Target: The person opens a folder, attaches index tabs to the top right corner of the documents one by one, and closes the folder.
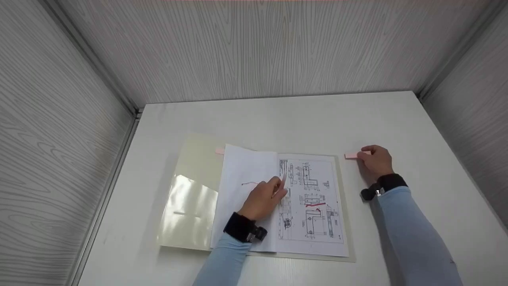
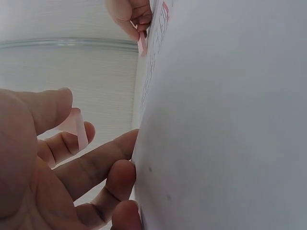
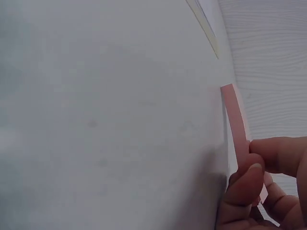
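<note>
My left hand (image 1: pixel 262 198) is over the middle of an open document folder (image 1: pixel 351 254), pinching a small pink sticky note (image 1: pixel 283 181) between thumb and index finger. In the left wrist view, the note (image 2: pixel 81 133) is bent, and the other fingertips (image 2: pixel 122 175) rest against the white page (image 2: pixel 216 124). To the right of the folder, my right hand (image 1: pixel 377 161) grips a narrow pad of pink sticky notes (image 1: pixel 351 155) by its right end. The pad's long edge (image 3: pixel 235 115) shows in the right wrist view, with thumb and fingers around its near end.
A technical drawing with red marks (image 1: pixel 315 205) fills the folder's right page. The turned white sheet (image 1: pixel 246 163) covers part of the glossy cover (image 1: pixel 194 210), and a pink tab (image 1: pixel 219 151) sticks out at its top. Wood-grain panels (image 1: pixel 254 51) enclose the white table (image 1: pixel 238 119).
</note>
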Available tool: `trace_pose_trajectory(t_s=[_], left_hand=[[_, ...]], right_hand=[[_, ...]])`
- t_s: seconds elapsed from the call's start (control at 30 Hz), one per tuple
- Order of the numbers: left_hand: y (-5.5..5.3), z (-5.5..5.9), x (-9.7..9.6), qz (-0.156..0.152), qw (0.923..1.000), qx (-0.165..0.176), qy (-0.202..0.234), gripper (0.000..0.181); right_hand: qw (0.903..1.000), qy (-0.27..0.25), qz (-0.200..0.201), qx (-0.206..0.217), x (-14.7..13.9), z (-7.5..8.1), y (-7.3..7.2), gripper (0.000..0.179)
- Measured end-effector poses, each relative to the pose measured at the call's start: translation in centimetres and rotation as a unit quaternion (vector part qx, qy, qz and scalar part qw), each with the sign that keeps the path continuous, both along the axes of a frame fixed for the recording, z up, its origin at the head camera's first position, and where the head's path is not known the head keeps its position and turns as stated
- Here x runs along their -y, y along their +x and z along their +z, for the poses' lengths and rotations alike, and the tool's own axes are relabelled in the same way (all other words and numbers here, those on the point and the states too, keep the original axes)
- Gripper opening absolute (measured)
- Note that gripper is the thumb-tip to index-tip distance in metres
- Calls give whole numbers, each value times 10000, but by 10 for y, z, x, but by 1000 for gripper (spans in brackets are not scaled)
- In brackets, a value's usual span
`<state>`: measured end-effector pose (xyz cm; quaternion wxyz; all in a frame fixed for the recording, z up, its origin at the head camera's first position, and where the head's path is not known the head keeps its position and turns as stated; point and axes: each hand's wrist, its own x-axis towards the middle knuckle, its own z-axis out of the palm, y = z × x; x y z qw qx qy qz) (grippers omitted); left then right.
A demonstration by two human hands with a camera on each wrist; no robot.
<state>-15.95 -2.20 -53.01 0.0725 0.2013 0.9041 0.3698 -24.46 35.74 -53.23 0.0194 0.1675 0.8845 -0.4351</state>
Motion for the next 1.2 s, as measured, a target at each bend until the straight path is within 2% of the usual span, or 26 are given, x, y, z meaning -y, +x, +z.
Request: trace_pose_trajectory(t_s=[0.4, 0.57, 0.7, 0.77, 0.87, 0.97, 1.03, 1.1, 1.2], left_hand=[[0, 1, 0, 25, 10000, 24, 45, 20], [0, 1, -1, 37, 9999, 103, 52, 19], [2, 1, -2, 32, 9998, 186, 34, 17], [2, 2, -3, 45, 9998, 204, 29, 16], [3, 4, -3, 74, 9998, 195, -17, 16], [4, 5, -3, 96, 9996, 241, -87, 16], [4, 5, -3, 83, 9997, 221, -108, 15], [5, 5, -4, 64, 9998, 141, -145, 15], [6, 5, -5, 24, 9997, -64, -231, 20]], right_hand=[[9993, 373, -32, -40, 0, -1, -3, 42], [9998, 125, -150, 95, 2, 5, 2, 52], [9993, -237, -232, -144, 16, 15, 15, 59], [9986, -390, 71, -337, 30, 21, 22, 58], [9911, -655, 1066, -451, 62, 30, 37, 54], [9720, -935, 2126, -351, 101, 39, 56, 52], [9600, -925, 2629, -255, 126, 40, 68, 54], [9510, -808, 2971, -268, 147, 38, 77, 56], [9464, -600, 3149, -410, 170, 31, 85, 56]])
